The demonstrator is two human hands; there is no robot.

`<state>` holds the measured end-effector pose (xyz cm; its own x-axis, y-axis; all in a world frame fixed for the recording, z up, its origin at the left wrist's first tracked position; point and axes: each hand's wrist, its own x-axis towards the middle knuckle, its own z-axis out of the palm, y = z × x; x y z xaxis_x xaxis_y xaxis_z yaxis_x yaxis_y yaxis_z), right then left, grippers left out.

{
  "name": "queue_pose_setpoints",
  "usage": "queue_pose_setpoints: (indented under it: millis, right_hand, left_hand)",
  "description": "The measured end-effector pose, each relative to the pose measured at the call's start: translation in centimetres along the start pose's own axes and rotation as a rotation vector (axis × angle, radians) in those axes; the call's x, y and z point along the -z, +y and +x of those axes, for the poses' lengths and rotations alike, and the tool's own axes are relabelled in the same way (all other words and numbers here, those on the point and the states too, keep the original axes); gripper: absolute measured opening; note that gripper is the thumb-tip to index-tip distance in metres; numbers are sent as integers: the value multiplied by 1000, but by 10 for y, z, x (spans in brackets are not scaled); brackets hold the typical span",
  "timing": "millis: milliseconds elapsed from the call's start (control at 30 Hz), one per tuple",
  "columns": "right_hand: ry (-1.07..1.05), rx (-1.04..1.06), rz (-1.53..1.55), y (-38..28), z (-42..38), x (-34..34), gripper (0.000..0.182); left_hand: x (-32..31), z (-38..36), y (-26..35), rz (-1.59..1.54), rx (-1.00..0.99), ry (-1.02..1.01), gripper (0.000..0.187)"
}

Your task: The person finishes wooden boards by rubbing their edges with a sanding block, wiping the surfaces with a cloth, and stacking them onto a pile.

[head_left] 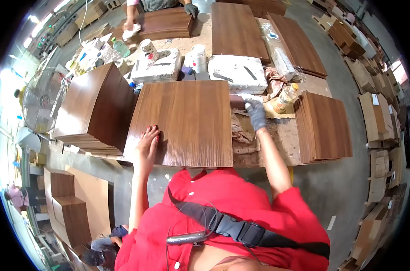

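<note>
A brown wood-grain panel (187, 122) lies flat in front of me. My left hand (147, 143), bare, rests on its left side near the front edge, fingers stretched out. To the right of the panel, my right hand (257, 116) wears a grey glove and has its fingers curled together. Something pale shows at those fingertips, too small to name. Just beyond them is a dark reddish-brown block (237, 101). Crumpled brown paper or cloth (241, 128) lies left of the gloved hand, and a bottle with a yellow cap (285, 98) stands to its right.
Stacks of brown panels (92, 108) stand at left and right (324, 128). Behind my panel are white-wrapped blocks (238, 73) and white tubs (198, 58). Across the table, a co-worker's gloved hand (191, 10) is by another panel (164, 23). A fan (43, 100) stands far left.
</note>
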<state>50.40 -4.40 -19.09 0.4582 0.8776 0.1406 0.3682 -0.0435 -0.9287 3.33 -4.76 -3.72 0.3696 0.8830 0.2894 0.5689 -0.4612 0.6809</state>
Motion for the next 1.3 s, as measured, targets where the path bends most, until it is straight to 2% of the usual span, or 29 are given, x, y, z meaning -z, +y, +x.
queue_pose_setpoints:
  millis: [33,67,100,200,233,300,333,367,433,500,533,567,600,633,667,700,767,800,833,933,1067,1300]
  right_hand:
    - [109,-9,-82,15,17,8,36]
    - [192,-6,-406,1,21,13,45]
    - [198,-33,-567,45,39,3,53]
    - [24,53,-685,72,52,-3,51]
    - [32,70,-568,79,55,3,48]
    - [231,-7,35,74,51,0,39]
    - [133,-378,580,63,44,10,37]
    - [-42,-315,651,48,39,20,38]
    - [-153,-512,1270,46,27,28,43]
    - [-295,-553,1458,-20,2,38,30]
    - [-251,-616,1504,-46,-5,38,29]
    - [-291,-602,1606,-30,-4,36,32]
    - [-280,-506,1448,-32,-3,34,34]
    - [-270,-411,1290,-34,-1,30,36]
    - [-282,-358,1139,-40,3,27,38]
    - [-200,-352,1009,-53,7,21,31]
    - [-162,-180,625,-49,27,9,36]
    - [-148,-23,325,-58,36,6,42]
    - [-152,-25,324,-65,45,2,42]
    - [-190,178,164,-76,68,-12,45]
    - [-244,122,191,-79,80,-25,43]
    - [-271,269,-34,-104,40,-3,46]
  left_hand:
    - [0,-1,5,-81,26,35,27]
    - [0,0,12,-103,8,85,27]
    - [0,-1,11,-102,10,97,27]
    - [5,-6,7,-262,88,78,29]
    - [6,-8,6,-262,87,81,29]
    - [11,-10,8,-532,226,78,38]
    - [13,-9,9,-447,205,109,39]
    - [10,-11,2,-687,253,141,40]
    - [14,-5,7,-754,338,131,40]
    - [18,5,15,-673,349,80,41]
    - [9,10,12,-710,329,96,39]
    - [-2,16,12,-746,307,113,38]
    - [-10,22,25,-756,257,84,36]
    - [-17,29,23,-494,240,-2,36]
    - [-17,38,42,-91,55,-43,39]
    - [-25,40,49,86,73,-106,43]
    - [-44,38,53,338,55,-156,51]
    - [-50,36,57,441,30,-157,54]
    - [-52,34,59,545,4,-162,58]
    - [-52,34,54,539,3,-171,59]
    - [-50,35,58,537,36,-191,58]
    - [-55,35,53,565,-5,-129,58]
